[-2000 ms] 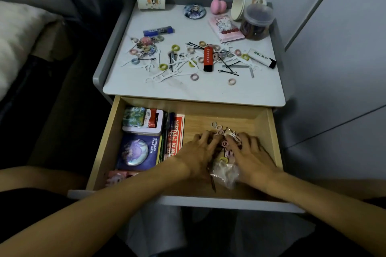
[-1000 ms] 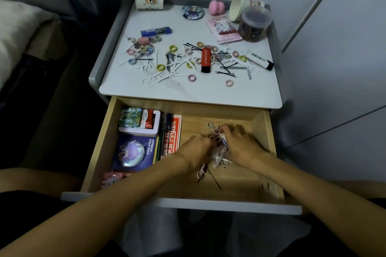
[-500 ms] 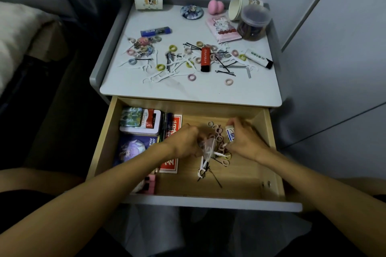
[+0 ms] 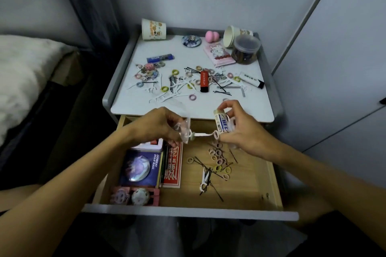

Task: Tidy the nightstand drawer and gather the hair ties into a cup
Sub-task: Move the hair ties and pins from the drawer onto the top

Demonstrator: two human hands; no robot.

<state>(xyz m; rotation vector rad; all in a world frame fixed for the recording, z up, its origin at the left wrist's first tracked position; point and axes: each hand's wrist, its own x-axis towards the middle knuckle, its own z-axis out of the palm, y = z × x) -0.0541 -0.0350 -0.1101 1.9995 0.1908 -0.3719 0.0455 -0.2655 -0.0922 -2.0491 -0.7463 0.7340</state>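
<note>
Hair ties (image 4: 218,158) heaped loose in open drawer (image 4: 271,183), more on nightstand top (image 4: 246,108) | my left hand (image 4: 158,125) pinches clear bag (image 4: 186,129), right hand (image 4: 240,131) grips blue-white box (image 4: 222,122) | risk, I judge: full fingers fumble ties; cup (image 4: 154,29) well back.

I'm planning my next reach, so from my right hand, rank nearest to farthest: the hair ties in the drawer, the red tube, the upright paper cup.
From the right hand:
1. The hair ties in the drawer, just below it.
2. The red tube, middle of the nightstand top.
3. The upright paper cup, back left corner.
</note>
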